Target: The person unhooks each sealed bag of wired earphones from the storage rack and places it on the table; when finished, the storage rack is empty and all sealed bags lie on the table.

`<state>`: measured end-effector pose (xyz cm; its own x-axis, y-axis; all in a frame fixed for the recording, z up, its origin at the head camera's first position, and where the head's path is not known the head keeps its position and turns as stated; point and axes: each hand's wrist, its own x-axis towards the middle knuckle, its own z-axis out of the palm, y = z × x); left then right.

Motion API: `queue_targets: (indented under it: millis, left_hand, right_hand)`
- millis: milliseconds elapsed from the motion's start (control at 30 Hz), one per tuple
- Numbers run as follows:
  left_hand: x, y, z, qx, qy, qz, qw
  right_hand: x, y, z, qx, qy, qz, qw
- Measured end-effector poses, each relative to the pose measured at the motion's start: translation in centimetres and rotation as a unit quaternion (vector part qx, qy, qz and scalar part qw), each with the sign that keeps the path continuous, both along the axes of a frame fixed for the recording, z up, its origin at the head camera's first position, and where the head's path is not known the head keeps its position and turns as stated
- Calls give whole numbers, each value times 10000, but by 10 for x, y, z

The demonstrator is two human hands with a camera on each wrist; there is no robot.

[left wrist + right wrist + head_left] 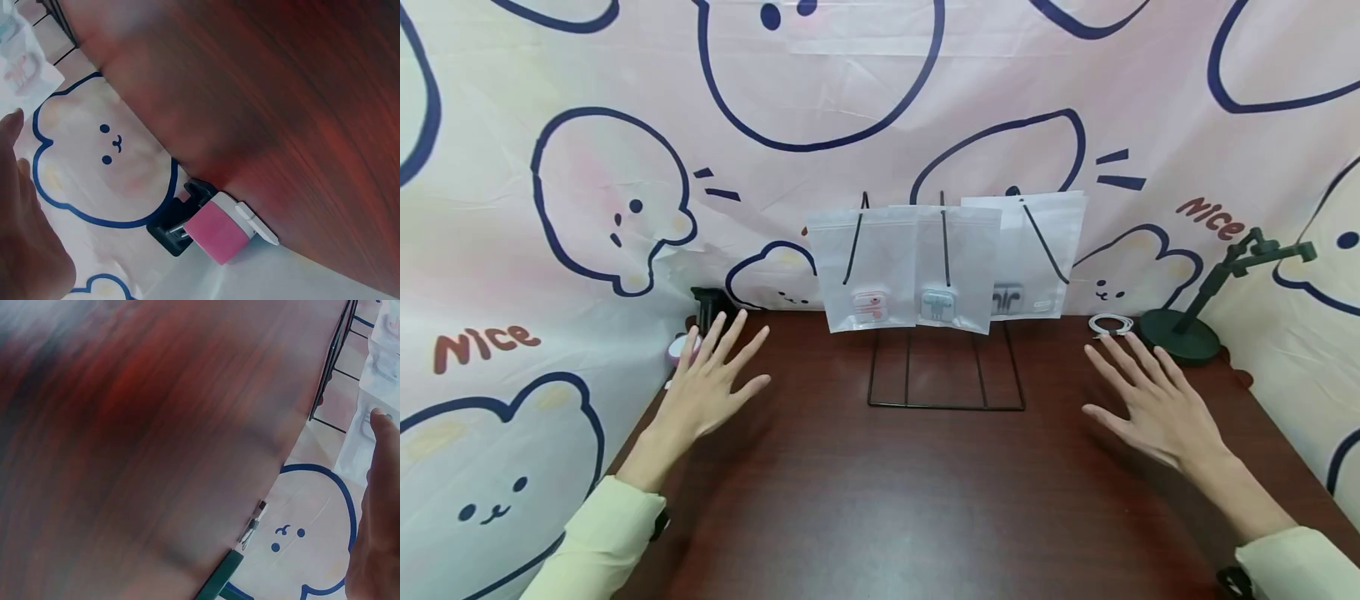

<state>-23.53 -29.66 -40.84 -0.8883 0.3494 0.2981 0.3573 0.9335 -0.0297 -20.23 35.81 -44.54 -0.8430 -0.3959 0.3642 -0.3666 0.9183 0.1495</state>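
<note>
My left hand (pixel 706 394) is held over the left side of the table with its fingers spread and nothing in it. On the right, my right hand (pixel 1157 406) hovers palm down, fingers straight and apart, also holding nothing. Between them, at the back, stands a black wire display rack (pixel 946 407). Three frosted zip bags hang from its prongs: a left bag (pixel 865 258) with a red-and-white item inside, a middle bag (pixel 973 258) with a pale blue one, and a right bag (pixel 1052 242) with a dark one. Neither hand touches them.
Behind my left hand sit a black stand (pixel 707 302) and a pink-and-white object (pixel 217 231) with a small white stick beside it. Past my right hand are a coiled white cable (pixel 1110 324) and a dark green jointed stand (pixel 1182 333). A printed cloth (pixel 820 183) backs the brown table (pixel 880 500).
</note>
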Motion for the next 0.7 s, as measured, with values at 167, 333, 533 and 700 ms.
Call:
queue_targets:
  millis: [167,333,533,700]
  left_hand:
    - [-5,3,8,728,34,-144,9972]
    - [-10,10,21,2038,-347,-253,9781]
    - [-24,20,37,3176,-845,-340,9438]
    - [-37,31,50,3769,-1073,-422,9190]
  right_hand:
    - [-6,-8,-3,-469,-391,-46,9981]
    - [-16,-18,-3,-1856,-1723,-76,9674]
    - [-29,-30,-4,-3473,-3081,133,8856]
    - [-40,-45,-9,-4228,-3597,319,8311]
